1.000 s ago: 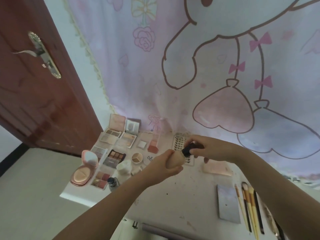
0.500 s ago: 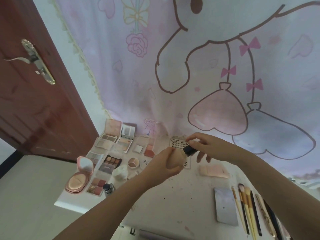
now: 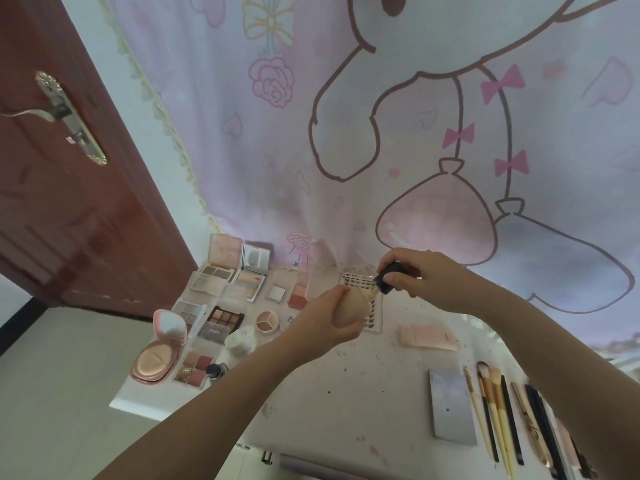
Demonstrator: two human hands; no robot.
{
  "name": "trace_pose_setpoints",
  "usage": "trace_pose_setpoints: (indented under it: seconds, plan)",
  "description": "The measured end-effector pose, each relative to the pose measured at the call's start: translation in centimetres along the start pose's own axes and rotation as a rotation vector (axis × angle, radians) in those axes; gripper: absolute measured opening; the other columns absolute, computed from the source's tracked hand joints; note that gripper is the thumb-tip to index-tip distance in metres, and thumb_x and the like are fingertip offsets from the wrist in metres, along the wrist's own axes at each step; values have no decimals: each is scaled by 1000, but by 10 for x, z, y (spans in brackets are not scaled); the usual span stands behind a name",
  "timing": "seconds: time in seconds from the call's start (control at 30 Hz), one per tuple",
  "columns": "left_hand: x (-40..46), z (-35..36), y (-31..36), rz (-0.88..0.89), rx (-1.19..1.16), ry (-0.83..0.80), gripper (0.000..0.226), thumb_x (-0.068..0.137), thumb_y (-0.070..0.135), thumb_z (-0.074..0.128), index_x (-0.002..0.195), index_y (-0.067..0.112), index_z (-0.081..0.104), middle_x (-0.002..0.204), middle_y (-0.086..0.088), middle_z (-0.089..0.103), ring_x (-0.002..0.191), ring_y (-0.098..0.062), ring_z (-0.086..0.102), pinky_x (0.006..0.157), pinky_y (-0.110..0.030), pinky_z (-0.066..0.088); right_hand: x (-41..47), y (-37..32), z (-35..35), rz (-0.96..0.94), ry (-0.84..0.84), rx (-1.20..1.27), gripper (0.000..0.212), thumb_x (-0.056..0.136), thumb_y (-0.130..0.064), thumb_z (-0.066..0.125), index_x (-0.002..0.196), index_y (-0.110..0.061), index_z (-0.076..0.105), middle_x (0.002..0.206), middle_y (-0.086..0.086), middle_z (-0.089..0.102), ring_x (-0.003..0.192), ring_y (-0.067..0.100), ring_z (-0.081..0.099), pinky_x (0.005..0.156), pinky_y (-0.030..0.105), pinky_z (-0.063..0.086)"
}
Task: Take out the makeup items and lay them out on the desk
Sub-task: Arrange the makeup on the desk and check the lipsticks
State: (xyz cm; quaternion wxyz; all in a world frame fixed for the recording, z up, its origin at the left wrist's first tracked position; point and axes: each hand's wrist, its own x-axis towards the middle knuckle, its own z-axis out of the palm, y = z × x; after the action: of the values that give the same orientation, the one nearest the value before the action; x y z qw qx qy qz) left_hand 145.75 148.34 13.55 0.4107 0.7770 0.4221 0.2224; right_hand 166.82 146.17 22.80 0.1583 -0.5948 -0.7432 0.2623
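Left hand [image 3: 332,315] grips a beige foundation bottle [image 3: 349,308], fingers wrapped round its body, held above the white desk [image 3: 346,393] near the centre. Right hand [image 3: 419,280] pinches the dark cap [image 3: 389,277] at the bottle's upper right end, thumb and fingers curled on it. Whether the cap is seated on the neck or lifted clear: cannot tell.

Directly behind the bottle, a clear lash tray [image 3: 363,289] lies flat on the desk. Left side of the desk: open palettes in rows, including a dark eyeshadow palette [image 3: 225,318], a pink cushion compact [image 3: 156,358] with lid up at the near-left corner, and a round three-colour pot [image 3: 267,321]. A small dark-capped bottle [image 3: 215,370] stands near the left edge.

Right side: pale pink flat packet [image 3: 427,337] beyond a grey rectangular case [image 3: 452,407]; a row of brushes and pencils [image 3: 495,410] lies side by side, just right of the case.

Far side: pink cartoon curtain [image 3: 381,133]. Far left: brown door [image 3: 69,202].
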Motion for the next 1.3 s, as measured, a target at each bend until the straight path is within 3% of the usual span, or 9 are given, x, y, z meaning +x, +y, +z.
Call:
trace_pose_setpoints:
  seconds: [0.2,0.37,0.57,0.9,1.0,1.1,1.2,1.3]
  plan:
    - [-2,-5,-5,4,2,15,52,79,44,66,123,32,42,99,27,45,84,0,55,64,-13,52,0,9,-8,40,44,64,17,95,-29,50,88,-45,51,81,-13,63,59,-2,55,51,7,43]
    - [-3,1,-10,-28,-21,18,50,80,42,67,122,30,43,102,21,48,86,-4,58,70,-21,55,-1,9,-5,50,52,60,17,94,-31,50,87,-46,51,82,-15,63,62,-6,55,52,5,43]
    - [-8,1,-16,-35,-8,-2,47,78,43,67,117,36,42,98,29,43,83,1,55,66,-15,52,-3,13,-10,88,58,63,10,95,-30,49,94,-39,53,81,-13,64,57,-5,54,49,7,41]
    - [-16,6,-28,-110,-72,63,40,81,37,66,113,34,44,99,13,56,84,-7,59,69,-23,54,-7,18,-10,166,27,137,8,96,-25,49,96,-29,56,72,-11,62,53,1,52,47,12,40]
    - [-24,6,-32,-110,-70,111,37,80,35,68,111,32,49,103,9,54,90,-5,53,75,-21,47,-7,21,-10,205,64,362,6,95,-22,51,98,-22,57,71,-9,68,57,0,58,49,15,45]
    - [-38,7,-40,-141,-49,197,40,78,36,71,113,36,49,104,12,46,88,3,45,75,-11,36,-7,27,5,267,-18,785,11,90,-15,58,101,-13,55,90,1,74,77,13,68,60,23,54]
    - [-57,10,-49,-230,-67,233,37,78,34,72,109,34,51,100,10,45,84,4,45,71,-11,37,-12,38,45,332,-107,1134,36,79,-16,64,114,-12,58,106,10,70,94,21,68,68,27,56]
    - [-74,13,-61,-331,-55,268,36,76,33,74,104,33,51,100,8,49,86,-3,50,74,-15,40,-14,43,100,443,-193,1309,33,88,-11,56,121,-8,58,105,8,71,99,21,68,74,33,57]
